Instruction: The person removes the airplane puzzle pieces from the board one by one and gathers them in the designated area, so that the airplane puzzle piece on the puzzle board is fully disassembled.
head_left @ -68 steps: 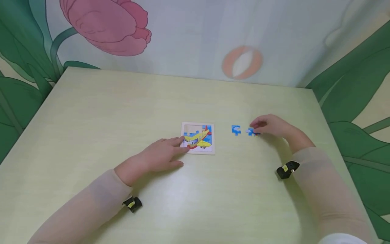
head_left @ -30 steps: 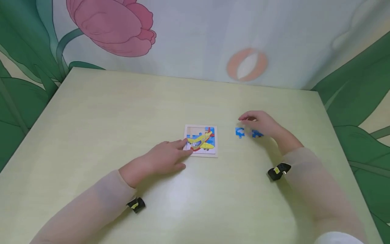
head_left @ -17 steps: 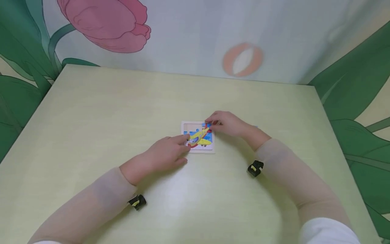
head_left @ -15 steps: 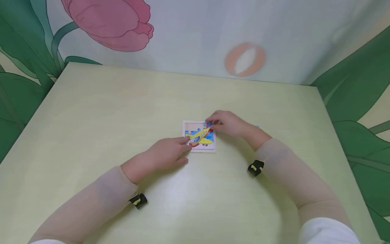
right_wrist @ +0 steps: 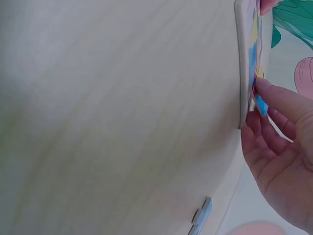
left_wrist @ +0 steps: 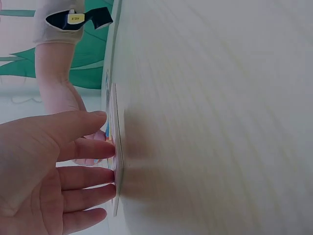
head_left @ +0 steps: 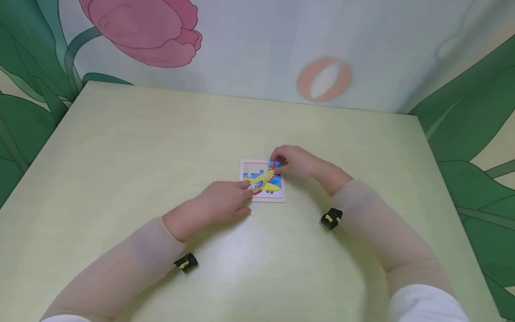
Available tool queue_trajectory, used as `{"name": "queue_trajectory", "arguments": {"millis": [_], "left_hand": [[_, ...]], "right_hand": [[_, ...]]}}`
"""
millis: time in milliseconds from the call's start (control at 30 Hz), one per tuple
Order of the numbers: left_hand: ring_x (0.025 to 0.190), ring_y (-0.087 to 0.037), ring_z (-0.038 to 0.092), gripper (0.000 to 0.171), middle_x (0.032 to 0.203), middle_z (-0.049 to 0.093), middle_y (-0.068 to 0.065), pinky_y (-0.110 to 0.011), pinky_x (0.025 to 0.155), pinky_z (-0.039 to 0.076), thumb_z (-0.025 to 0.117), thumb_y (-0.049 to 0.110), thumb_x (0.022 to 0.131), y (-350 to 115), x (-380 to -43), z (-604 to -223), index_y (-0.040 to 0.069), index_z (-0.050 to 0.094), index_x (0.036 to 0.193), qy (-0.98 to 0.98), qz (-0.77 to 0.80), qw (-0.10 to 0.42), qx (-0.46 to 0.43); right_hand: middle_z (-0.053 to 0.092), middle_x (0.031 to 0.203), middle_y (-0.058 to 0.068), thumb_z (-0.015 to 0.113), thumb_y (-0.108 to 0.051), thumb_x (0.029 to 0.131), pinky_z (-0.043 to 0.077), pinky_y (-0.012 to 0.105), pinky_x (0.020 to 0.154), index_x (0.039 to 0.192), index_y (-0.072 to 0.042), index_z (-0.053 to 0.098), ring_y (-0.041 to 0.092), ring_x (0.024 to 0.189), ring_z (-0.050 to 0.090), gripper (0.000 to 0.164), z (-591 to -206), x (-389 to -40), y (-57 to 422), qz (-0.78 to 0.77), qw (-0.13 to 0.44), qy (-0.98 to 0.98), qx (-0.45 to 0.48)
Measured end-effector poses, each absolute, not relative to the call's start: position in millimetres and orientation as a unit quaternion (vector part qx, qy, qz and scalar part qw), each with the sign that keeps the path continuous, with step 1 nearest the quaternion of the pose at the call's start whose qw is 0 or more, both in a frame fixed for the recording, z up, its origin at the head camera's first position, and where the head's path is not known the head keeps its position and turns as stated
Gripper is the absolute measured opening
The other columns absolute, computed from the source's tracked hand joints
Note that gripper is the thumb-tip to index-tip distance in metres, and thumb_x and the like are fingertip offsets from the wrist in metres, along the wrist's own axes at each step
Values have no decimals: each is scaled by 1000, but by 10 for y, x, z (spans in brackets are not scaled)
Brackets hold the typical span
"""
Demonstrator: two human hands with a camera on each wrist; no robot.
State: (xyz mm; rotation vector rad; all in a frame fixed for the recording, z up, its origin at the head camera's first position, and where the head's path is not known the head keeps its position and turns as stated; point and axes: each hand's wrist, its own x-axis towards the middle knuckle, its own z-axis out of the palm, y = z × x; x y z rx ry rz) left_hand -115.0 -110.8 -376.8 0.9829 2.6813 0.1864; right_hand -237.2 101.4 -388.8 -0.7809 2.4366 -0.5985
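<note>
A small framed jigsaw puzzle (head_left: 268, 200) of a yellow airplane lies flat on the table, with bare wood showing at its upper left. My left hand (head_left: 223, 201) rests its fingertips on the frame's left edge; in the left wrist view its fingers (left_wrist: 88, 177) are nearly straight. Over the top right corner, my right hand (head_left: 297, 160) pinches a blue puzzle piece (right_wrist: 262, 105) between thumb and fingers. That piece stands tilted against the board in the right wrist view. Part of the corner is hidden by the fingers.
A loose blue puzzle piece (right_wrist: 201, 215) lies on the table to the right of the frame, covered mostly by my right wrist in the head view. The pale table (head_left: 161, 134) ends at a wall (head_left: 249, 53) painted with a flower and leaves.
My right hand has moved left from the loose pieces to the puzzle's top right corner, where it now pinches a piece. The left hand has stayed at the frame's left edge.
</note>
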Motion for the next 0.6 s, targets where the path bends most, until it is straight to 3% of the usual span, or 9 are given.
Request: {"name": "queue_trajectory", "arguments": {"millis": [233,367,600], "left_hand": [[106,-27,60,31,125,57,-14,-39,82,51,61,33,89,-1092,-1144,-3767,8,64,107,927,69,131,345],[97,-24,58,39,113,59,-9,-37,82,47,61,37,88,-989,-1156,-3784,9,60,116,930,25,100,352],[133,-27,33,67,147,33,-11,-44,103,33,55,46,90,-745,-1127,-3798,5,40,141,918,-25,133,373]], "right_hand": [[61,104,6,67,-15,87,44,33,88,110,-8,56,21,93,53,27,-3895,-2359,1009,-220,276,897,-268],[62,104,6,67,-14,87,45,34,88,108,-8,57,22,93,54,25,-3873,-2351,1022,-225,272,898,-265],[64,103,6,66,-14,87,45,35,88,102,-8,63,22,95,57,17,-3877,-2363,1037,-251,261,892,-271]]}}
